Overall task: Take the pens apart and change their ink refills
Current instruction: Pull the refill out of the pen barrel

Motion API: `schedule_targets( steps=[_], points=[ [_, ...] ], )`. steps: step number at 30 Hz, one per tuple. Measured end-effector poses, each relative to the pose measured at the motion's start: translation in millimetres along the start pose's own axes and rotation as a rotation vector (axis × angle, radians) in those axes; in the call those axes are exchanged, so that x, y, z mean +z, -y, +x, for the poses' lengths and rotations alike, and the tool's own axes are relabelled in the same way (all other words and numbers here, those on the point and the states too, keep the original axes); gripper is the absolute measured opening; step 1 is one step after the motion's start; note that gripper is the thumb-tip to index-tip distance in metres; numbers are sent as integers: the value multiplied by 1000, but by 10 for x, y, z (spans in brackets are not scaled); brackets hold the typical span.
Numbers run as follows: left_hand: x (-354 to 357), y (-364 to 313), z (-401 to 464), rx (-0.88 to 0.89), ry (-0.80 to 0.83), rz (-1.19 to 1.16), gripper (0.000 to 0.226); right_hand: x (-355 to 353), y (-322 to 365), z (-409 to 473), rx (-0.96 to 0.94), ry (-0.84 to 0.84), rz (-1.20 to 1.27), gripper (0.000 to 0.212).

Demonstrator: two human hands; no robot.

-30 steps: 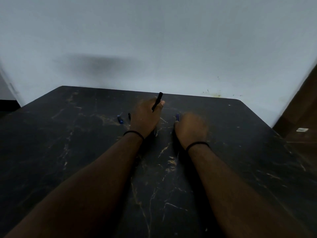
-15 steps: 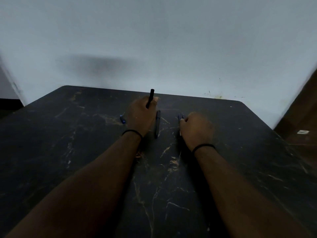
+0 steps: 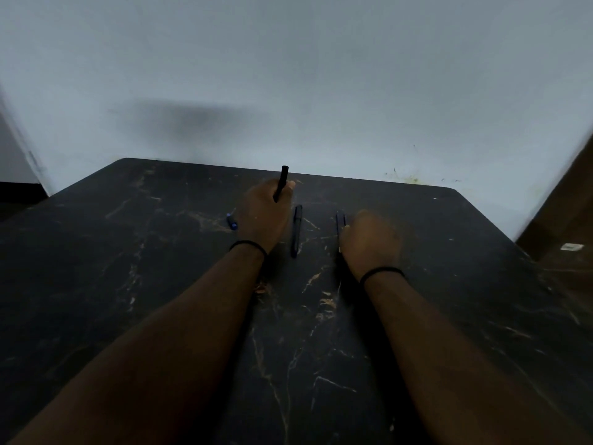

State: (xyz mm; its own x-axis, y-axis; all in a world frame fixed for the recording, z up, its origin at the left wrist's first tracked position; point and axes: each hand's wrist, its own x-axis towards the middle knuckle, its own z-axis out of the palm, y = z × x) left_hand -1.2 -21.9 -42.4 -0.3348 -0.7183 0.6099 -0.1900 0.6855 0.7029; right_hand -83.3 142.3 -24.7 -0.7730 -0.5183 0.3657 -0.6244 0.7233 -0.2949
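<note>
Head view: your two hands work over a dark marbled tabletop (image 3: 417,316) set against a pale wall.
Left hand (image 3: 264,216): your fingers curl round a black pen (image 3: 281,183), its end standing up and away from you.
Right hand (image 3: 369,240): it rests beside thin dark pieces (image 3: 340,221); whether you pinch them I cannot tell.
On the tabletop: a dark pen (image 3: 296,231) lies between your hands; a small blue piece (image 3: 231,221) sits just left of your left hand.
Handling: the pens look light, stiff and smooth, likely to roll; refills would probably bend.
Grip advice: take each barrel on both sides of its joint, then twist.
</note>
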Motion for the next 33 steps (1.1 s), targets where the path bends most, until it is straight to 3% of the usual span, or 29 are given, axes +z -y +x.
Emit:
schedule_targets(
  steps=[4, 10, 16, 21, 25, 27, 30, 33],
  points=[
    [10, 17, -4, -3, 17, -27, 43, 37, 1, 3, -28, -29, -42, 50],
    [23, 6, 1, 21, 3, -14, 43, 69, -54, 80, -62, -6, -62, 52],
    [21, 1, -14, -4, 30, -17, 41, 37, -99, 145, -68, 92, -84, 56],
    [20, -20, -27, -5, 29, -27, 42, -21, -94, 166, -56, 185, -133, 39],
    [4, -29, -30, 15, 21, 16, 42, -85, -87, 134, -47, 207, -95, 38],
    [16, -22, -24, 14, 24, 20, 42, -160, -68, 132, -49, 135, 18, 37],
    [23, -28, -28, 43, 41, 71, 40, -269, 26, 146, -44, -109, 244, 24],
    [17, -45, -23, 97, 90, 109, 26, -273, 113, 58, -241, -428, 433, 14]
  ],
)
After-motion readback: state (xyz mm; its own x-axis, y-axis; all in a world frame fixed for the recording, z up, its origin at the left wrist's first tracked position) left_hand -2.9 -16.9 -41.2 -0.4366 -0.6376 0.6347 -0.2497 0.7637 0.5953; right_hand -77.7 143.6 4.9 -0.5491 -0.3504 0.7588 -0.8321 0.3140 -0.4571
